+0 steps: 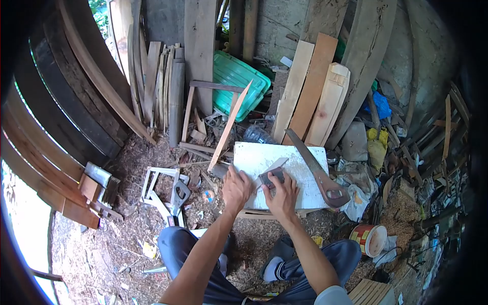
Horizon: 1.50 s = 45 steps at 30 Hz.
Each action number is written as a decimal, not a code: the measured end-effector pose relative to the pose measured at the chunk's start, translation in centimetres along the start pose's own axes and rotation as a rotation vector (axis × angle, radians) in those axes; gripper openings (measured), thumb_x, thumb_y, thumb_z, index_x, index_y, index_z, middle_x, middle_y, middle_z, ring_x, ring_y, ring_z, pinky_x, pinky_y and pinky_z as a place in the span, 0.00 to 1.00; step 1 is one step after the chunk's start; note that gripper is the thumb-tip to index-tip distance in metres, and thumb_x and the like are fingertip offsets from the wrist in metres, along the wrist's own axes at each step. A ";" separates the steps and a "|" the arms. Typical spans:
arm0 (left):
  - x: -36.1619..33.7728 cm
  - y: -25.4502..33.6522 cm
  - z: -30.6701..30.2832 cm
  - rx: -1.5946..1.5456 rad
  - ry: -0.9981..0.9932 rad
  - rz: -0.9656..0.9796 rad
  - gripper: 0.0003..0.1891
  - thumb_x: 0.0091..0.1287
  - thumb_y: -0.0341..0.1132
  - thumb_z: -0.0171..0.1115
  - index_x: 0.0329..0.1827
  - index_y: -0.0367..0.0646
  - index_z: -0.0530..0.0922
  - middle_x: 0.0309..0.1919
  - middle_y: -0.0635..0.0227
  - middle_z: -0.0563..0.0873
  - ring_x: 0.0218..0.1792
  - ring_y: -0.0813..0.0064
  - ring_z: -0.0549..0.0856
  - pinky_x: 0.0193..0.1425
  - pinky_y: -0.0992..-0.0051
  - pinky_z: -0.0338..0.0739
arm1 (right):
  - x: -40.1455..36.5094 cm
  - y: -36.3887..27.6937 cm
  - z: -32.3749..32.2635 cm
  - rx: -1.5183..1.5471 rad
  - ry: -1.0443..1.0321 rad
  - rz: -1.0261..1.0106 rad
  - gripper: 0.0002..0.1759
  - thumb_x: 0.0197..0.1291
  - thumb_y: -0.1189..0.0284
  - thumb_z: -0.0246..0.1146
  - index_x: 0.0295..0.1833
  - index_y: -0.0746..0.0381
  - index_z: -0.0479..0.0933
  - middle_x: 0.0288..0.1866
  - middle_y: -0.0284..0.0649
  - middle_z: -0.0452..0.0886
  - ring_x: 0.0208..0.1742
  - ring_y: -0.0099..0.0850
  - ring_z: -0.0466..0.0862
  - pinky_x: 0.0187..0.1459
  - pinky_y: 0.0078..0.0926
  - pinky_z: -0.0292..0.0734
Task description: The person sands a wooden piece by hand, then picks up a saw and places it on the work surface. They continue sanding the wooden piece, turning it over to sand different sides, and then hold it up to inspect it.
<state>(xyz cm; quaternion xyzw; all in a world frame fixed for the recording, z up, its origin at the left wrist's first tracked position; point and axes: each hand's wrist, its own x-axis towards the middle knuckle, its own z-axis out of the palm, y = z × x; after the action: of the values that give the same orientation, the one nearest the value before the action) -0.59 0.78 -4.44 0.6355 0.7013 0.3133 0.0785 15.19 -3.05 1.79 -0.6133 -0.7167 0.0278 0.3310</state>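
My right hand (pixel 282 193) grips a dark grey block (pixel 272 179), fingers and thumb bent around its sides. The block is on the white board (pixel 305 157), and a thin pale strip (pixel 278 163) sticks out beyond it toward the upper right. Over the board's left edge lies my left hand (pixel 237 190), fingers slightly bent and apart, holding nothing that I can see. A handsaw (pixel 312 165) with a brown wooden handle rests across the board's right side, close to my right hand.
On the littered ground at left are a white frame (pixel 150 185) and a grey-handled saw (pixel 179 195). Planks (pixel 310 86) and a green plastic lid (pixel 239 84) lean at the back. A tipped bucket (pixel 375 240) is at right, near my knee.
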 end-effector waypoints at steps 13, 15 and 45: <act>0.4 1.9 -2.9 -0.107 -0.039 -0.135 0.23 0.72 0.40 0.49 0.59 0.26 0.68 0.48 0.37 0.82 0.50 0.40 0.80 0.58 0.55 0.76 | 1.1 1.5 0.6 -0.042 -0.012 -0.006 0.21 0.60 0.60 0.68 0.59 0.51 0.81 0.67 0.56 0.70 0.64 0.56 0.69 0.59 0.60 0.66; -0.2 0.6 -2.0 0.342 0.065 0.299 0.23 0.72 0.40 0.50 0.59 0.26 0.69 0.51 0.37 0.80 0.51 0.40 0.81 0.57 0.55 0.76 | -1.4 -0.4 0.0 -0.008 -0.065 -0.019 0.22 0.61 0.59 0.68 0.60 0.50 0.81 0.69 0.56 0.69 0.65 0.57 0.69 0.59 0.59 0.65; -0.3 -0.1 -1.1 0.294 0.114 0.304 0.16 0.70 0.37 0.51 0.50 0.30 0.75 0.57 0.37 0.75 0.51 0.45 0.80 0.58 0.56 0.74 | 0.8 0.2 0.4 -0.005 -0.016 -0.048 0.24 0.53 0.62 0.72 0.57 0.49 0.81 0.62 0.52 0.73 0.62 0.53 0.71 0.58 0.59 0.65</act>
<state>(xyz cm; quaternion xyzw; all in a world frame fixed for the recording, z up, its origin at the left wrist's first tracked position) -1.16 0.09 -3.76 0.7199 0.6388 0.2512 -0.1030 15.19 -2.15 1.75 -0.5964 -0.7339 0.0230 0.3242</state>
